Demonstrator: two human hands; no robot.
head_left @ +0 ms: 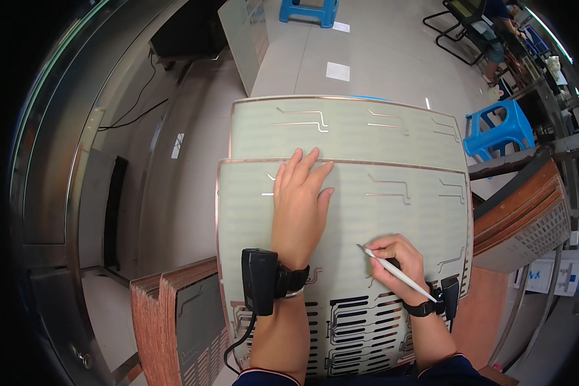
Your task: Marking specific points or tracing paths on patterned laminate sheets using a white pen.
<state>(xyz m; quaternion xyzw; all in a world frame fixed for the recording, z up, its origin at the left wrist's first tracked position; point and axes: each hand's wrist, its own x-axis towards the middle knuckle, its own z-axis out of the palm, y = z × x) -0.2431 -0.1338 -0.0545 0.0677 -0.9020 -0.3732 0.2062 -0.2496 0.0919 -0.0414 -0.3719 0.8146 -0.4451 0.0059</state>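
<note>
A large pale green circuit board panel with a copper edge lies in front of me, overlapping a second panel behind it. My left hand rests flat on the front panel, fingers stretched toward its far edge and slightly apart. Between the fingers of my right hand is a slim white craft knife, its dark pointed tip close to the panel's surface. Whether the tip touches, I cannot tell. Thin metal traces run across both panels; denser dark tracks cover the near end.
Stacked copper-edged boards stand at the lower left and on the right. A blue stool stands at right, another far ahead. One person sits at the far right. A metal frame runs along the left.
</note>
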